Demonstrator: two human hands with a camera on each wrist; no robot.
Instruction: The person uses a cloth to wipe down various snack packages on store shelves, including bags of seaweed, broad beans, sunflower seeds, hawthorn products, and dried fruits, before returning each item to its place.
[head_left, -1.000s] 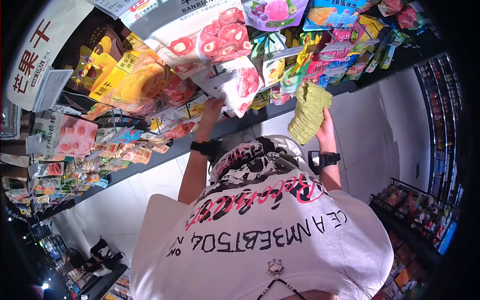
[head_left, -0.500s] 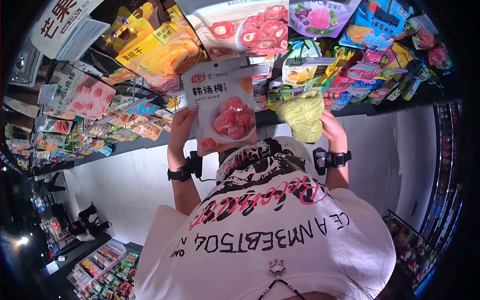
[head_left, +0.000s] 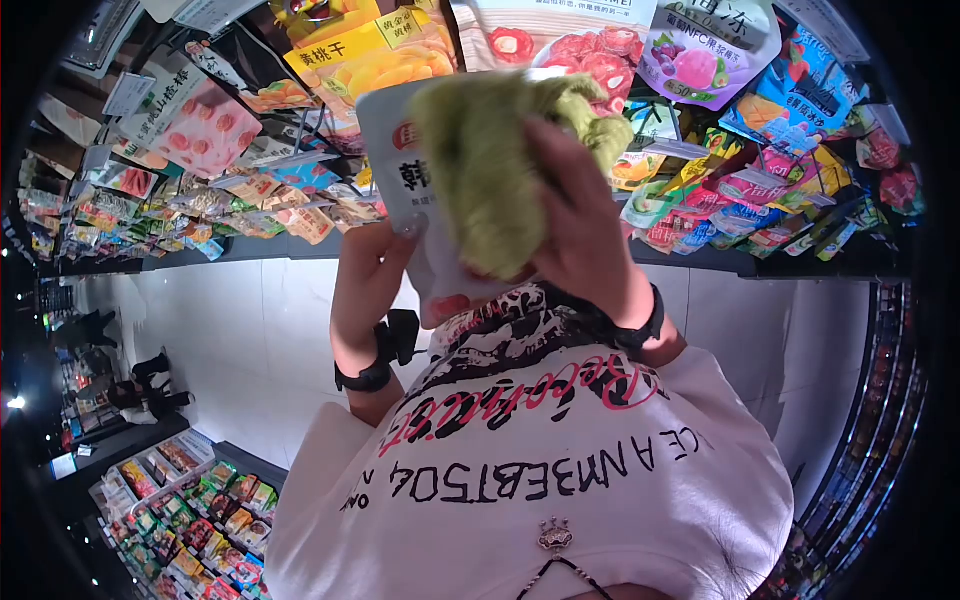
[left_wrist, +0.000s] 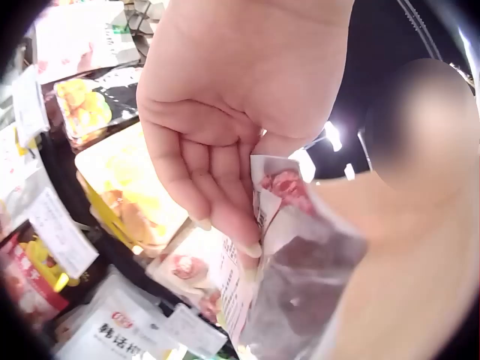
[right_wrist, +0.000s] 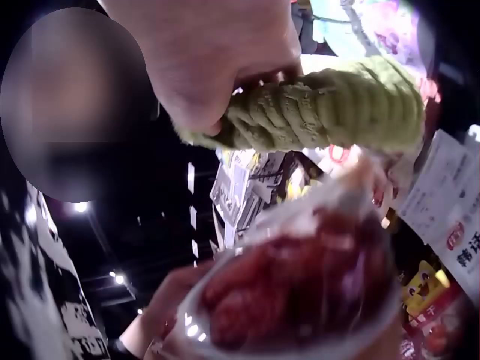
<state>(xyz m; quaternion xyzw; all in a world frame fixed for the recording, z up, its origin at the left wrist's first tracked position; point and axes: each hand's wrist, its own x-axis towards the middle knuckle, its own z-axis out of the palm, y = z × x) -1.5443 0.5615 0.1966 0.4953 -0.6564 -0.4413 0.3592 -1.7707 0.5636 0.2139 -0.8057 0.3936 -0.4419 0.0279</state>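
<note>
A grey-white snack bag (head_left: 440, 290) with red fruit printed on it is held upright before the chest; my left hand (head_left: 370, 275) grips its left edge. In the left wrist view the thumb and fingers of my left hand (left_wrist: 217, 127) pinch the bag (left_wrist: 300, 270) at its edge. My right hand (head_left: 585, 235) grips a green ribbed cloth (head_left: 480, 170), blurred in front of the bag and covering much of its face. Seen from the right wrist, the cloth (right_wrist: 322, 112) hangs from my right hand (right_wrist: 225, 60), above the bag (right_wrist: 300, 285).
Ahead, racks hold hanging snack bags, among them a yellow peach bag (head_left: 375, 60), a purple jelly bag (head_left: 710, 55) and a blue bag (head_left: 795, 95). Price tags (head_left: 130, 95) jut out. Bins of packets (head_left: 200, 520) stand at the lower left; a shelf runs along the right.
My left hand has brought the snack bag out from the rack to the chest. My right hand has moved left with the cloth, across the bag's front.
</note>
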